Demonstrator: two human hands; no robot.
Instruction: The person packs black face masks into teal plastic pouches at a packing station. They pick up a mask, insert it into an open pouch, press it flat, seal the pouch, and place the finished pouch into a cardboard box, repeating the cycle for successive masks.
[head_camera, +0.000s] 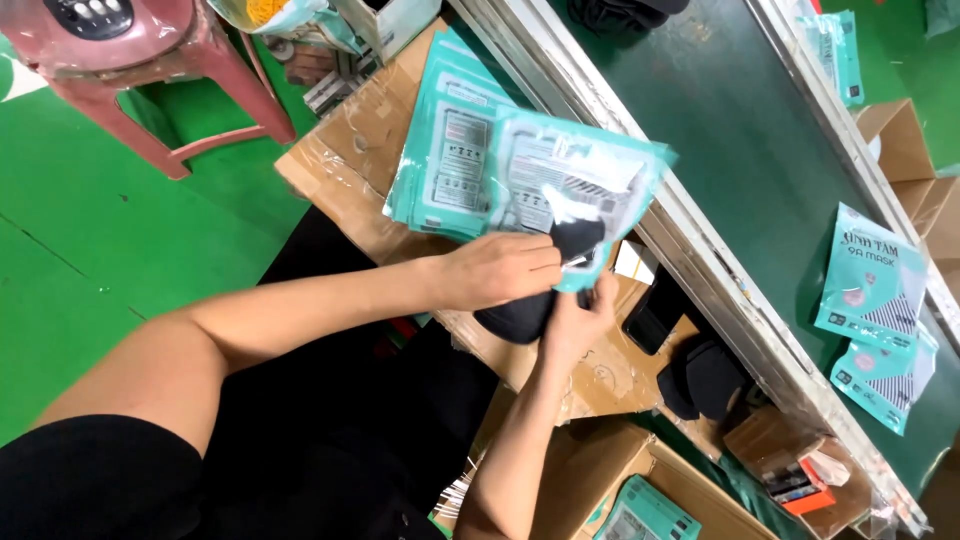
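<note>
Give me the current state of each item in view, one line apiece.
Teal pouch: held up, open at its lower end, black masks partly inside.
Black masks: bundled, bottom sticking out of the pouch.
Left hand: gripping pouch and masks.
Right hand: pinching the pouch's lower edge.
Stack of teal pouches: lying flat on the cardboard box.
Filled packs: lying on the conveyor belt.
Spare black masks: piled beside the belt.

bright, even overhead light, soft faint shadows under the arms, white glare on the teal plastic pouch (570, 185) and on taped cardboard (350, 150), slight motion blur at the hands, tilted wide view, edges a little soft
</note>
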